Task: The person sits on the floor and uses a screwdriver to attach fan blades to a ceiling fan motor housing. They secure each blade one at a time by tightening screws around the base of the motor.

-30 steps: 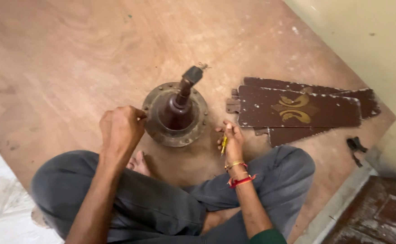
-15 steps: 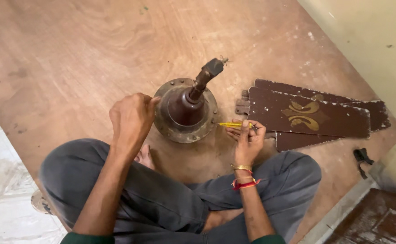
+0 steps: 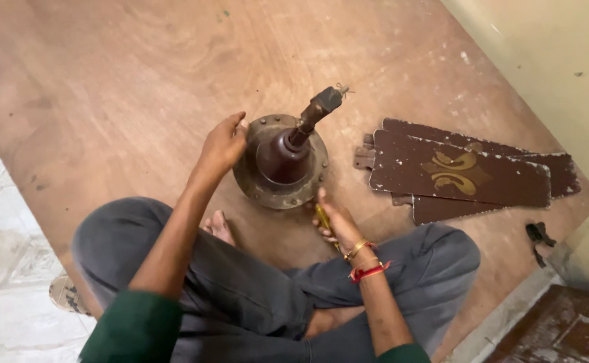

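1. Head view: we sit cross-legged on a wooden board (image 3: 106, 87), with the ceiling fan motor (image 3: 281, 161) resting on it just ahead of our knees, near the middle of the picture.
2. Our left hand (image 3: 222, 144) lies at the motor's 9 o'clock edge, fingers curled over the rim, its grip closed on the housing.
3. Our right hand (image 3: 334, 218) sits at the motor's 5 o'clock, its grip clamped on a yellow-handled screwdriver (image 3: 323, 218); the tip is hidden by the hand, so we cannot tell whether it meets a screw.
4. A stack of brown fan blades (image 3: 462, 171) with a gold ornament lies at 3 o'clock, near the motor but apart from it. A small dark clip-like object (image 3: 539, 235) sits further out, towards 4 o'clock.
5. What could go wrong, as we judge it: the round housing could turn or rock under the tool's push if the left hand loosens, and the tip could slip off the rim.
6. The motor's long axis is its downrod (image 3: 314, 114), which rises from the hub and leans towards 1 o'clock; loose wires show at its top end. That lean could tip the motor that way.
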